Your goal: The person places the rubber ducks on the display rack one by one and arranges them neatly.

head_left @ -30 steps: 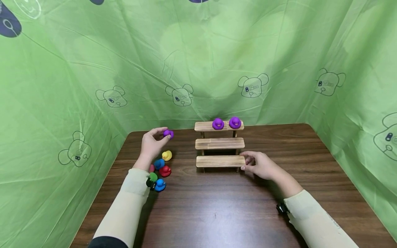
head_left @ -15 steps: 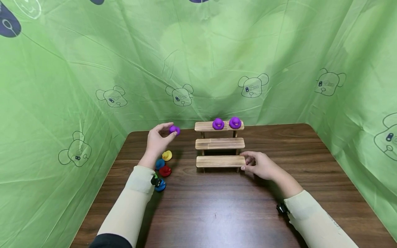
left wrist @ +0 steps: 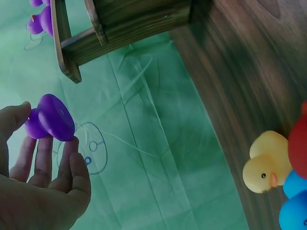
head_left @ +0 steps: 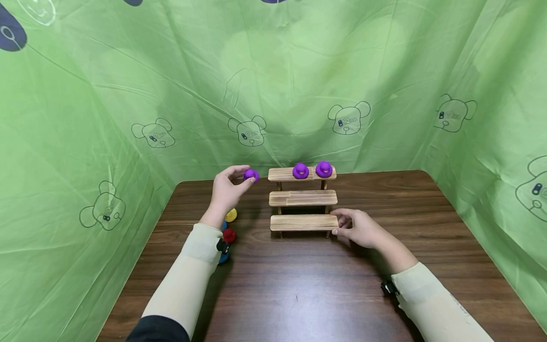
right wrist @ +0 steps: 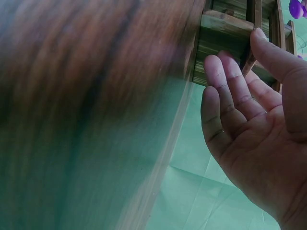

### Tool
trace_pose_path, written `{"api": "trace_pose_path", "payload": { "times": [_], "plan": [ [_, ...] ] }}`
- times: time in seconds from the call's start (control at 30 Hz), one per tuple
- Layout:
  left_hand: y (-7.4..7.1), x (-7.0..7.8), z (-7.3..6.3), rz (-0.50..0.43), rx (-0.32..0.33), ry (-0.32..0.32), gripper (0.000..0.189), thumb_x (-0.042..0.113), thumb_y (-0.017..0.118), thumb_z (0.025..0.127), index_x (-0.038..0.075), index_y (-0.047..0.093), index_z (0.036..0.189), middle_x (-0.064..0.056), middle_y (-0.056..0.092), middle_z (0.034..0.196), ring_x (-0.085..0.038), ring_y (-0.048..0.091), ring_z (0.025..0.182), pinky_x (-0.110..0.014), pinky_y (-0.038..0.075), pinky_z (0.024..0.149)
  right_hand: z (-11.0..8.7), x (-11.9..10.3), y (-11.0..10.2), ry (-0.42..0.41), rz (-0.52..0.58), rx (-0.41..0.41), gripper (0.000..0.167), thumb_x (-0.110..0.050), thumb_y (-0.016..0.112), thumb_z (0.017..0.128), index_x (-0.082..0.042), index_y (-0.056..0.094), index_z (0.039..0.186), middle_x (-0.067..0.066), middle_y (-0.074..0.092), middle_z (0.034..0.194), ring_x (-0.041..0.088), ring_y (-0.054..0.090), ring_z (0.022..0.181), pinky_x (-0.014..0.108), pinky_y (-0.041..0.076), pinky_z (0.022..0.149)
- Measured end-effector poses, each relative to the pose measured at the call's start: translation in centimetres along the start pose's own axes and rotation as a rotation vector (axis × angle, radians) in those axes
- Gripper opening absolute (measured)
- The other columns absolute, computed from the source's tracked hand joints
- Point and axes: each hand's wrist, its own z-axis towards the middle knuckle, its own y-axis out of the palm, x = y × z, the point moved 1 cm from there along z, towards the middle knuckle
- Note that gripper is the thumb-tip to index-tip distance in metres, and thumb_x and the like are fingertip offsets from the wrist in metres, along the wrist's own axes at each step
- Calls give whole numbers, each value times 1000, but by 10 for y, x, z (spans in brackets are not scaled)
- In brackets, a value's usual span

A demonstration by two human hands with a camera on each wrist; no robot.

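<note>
In the head view my left hand (head_left: 228,190) pinches a purple rubber duck (head_left: 251,175) between thumb and fingertips, just left of the top tier. The left wrist view shows that duck (left wrist: 55,117) tilted, held at the fingertips. A three-tier wooden stand (head_left: 303,222) is on the table, with two purple ducks (head_left: 301,171) side by side on its top tier. My right hand (head_left: 359,228) holds the right end of the lowest tier. In the right wrist view its thumb (right wrist: 261,40) lies along the tier's edge, fingers on the other side.
Left of the stand, partly behind my left forearm, several ducks lie on the brown table (head_left: 325,294): a yellow duck (head_left: 231,215), a red duck (head_left: 229,235) and blue ones. Green curtain (head_left: 295,95) rises behind the table and along both sides.
My left hand has carried the purple duck rightward and slightly up, toward the stand's top tier. Its forearm now covers more of the loose ducks. The right hand has stayed in place.
</note>
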Motion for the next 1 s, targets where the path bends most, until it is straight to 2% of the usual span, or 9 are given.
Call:
{"api": "trace_pose_path", "payload": {
  "times": [0.23, 0.5, 0.7, 0.73, 0.93, 1.0],
  "plan": [
    [12, 3, 4, -35, -7, 19, 39, 15, 88, 87, 4, 75, 123, -11, 75, 117, -29, 70, 108, -52, 56, 98, -1, 0, 0, 9, 14, -3, 54, -18, 86, 89, -5, 65, 137, 1, 70, 94, 15, 66, 81, 32, 56, 72],
    [24, 5, 10, -17, -8, 27, 38, 18, 88, 88, 8, 76, 123, -7, 76, 115, -21, 69, 106, -42, 57, 95, 0, 2, 0, 6, 24, -5, 54, -17, 86, 89, -5, 65, 138, 1, 70, 94, 15, 66, 81, 32, 57, 72],
    [34, 11, 13, -30, -22, 36, 39, 15, 87, 88, 6, 75, 124, -9, 74, 120, -23, 68, 111, -44, 56, 98, 0, 1, 0, 20, 24, -7, 56, -18, 86, 89, -6, 64, 139, 0, 70, 94, 15, 67, 81, 32, 57, 72],
    [35, 17, 12, -39, -27, 25, 38, 12, 86, 89, 5, 74, 124, -12, 74, 121, -26, 68, 113, -46, 55, 99, 0, 1, 0, 24, 23, -8, 55, -18, 86, 89, -7, 64, 139, 0, 70, 94, 15, 67, 82, 32, 57, 72],
    [44, 21, 13, -62, -41, 17, 38, 11, 86, 88, 4, 74, 124, -12, 75, 119, -26, 69, 112, -50, 53, 102, 0, 1, 1, 24, 16, -9, 55, -18, 86, 89, -8, 65, 139, -1, 69, 94, 15, 67, 82, 34, 57, 74],
    [47, 17, 15, -55, -43, 27, 39, 12, 87, 88, 5, 74, 124, -10, 76, 118, -24, 69, 110, -50, 53, 102, 1, 1, 1, 20, 15, -9, 55, -17, 86, 89, -7, 65, 138, -1, 69, 94, 15, 67, 82, 33, 57, 74]
  ]
}}
